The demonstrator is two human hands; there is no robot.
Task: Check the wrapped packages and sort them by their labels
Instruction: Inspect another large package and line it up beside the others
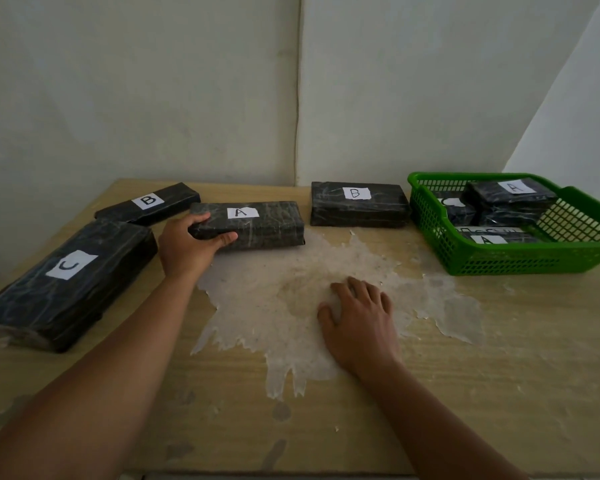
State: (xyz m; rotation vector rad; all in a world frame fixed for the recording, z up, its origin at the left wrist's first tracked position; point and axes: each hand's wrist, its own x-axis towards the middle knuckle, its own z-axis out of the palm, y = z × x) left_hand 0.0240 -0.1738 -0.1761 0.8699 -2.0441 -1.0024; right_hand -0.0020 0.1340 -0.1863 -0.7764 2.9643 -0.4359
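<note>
Head | left hand (pixel 187 249) grips A package (pixel 253 225) end, long axis left-right | right hand (pixel 359 322) flat on table (pixel 499 375)

There is one camera, worn on the person's head. It looks forward and down at the tabletop (pixel 430 393) from close by. Both arms reach out from the bottom edge. The wide view bends the sides and also takes in the wall (pixel 153 81) behind.
</note>
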